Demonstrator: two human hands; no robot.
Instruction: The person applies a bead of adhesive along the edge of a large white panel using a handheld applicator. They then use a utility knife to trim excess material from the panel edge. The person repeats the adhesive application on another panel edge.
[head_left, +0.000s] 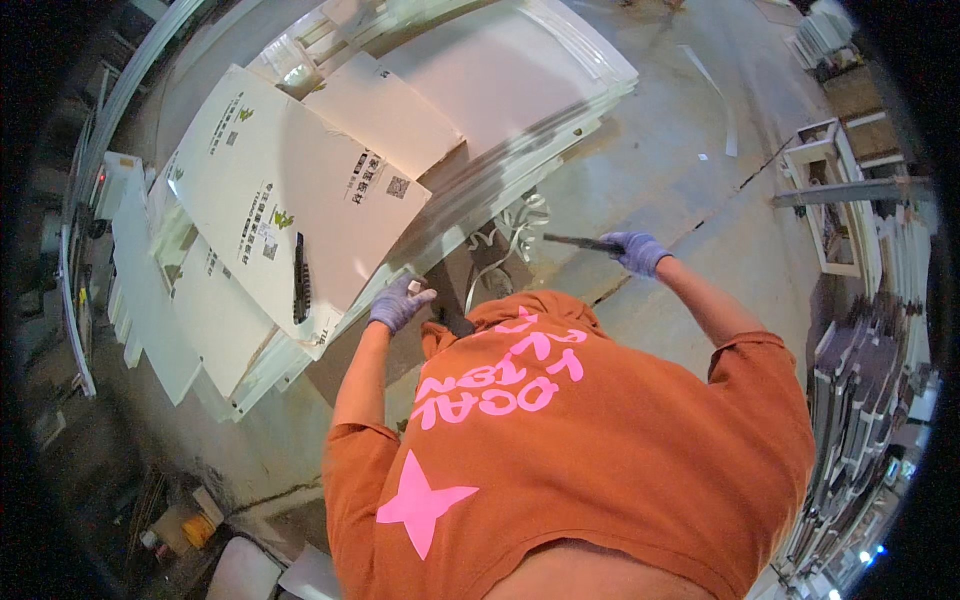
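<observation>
My left hand (398,303), in a lavender glove, is beside the near right edge of a stack of printed white boards (300,170). Its fingers curl around something small and pale that I cannot make out. Farther right, my right hand (640,254), gloved too, grips a long dark tool (582,243) by one end; the other end points left over the floor. The tool's exact kind does not show. On the top board lies a black brush-like tool (302,280), left of my left hand.
Curled white strips (524,222) lie on the floor between the stack and the dark tool. More white sheets (510,60) are piled at the back. A white frame (832,200) and many upright panels (850,380) stand along the right. At lower left are a yellow item (198,529) and clutter.
</observation>
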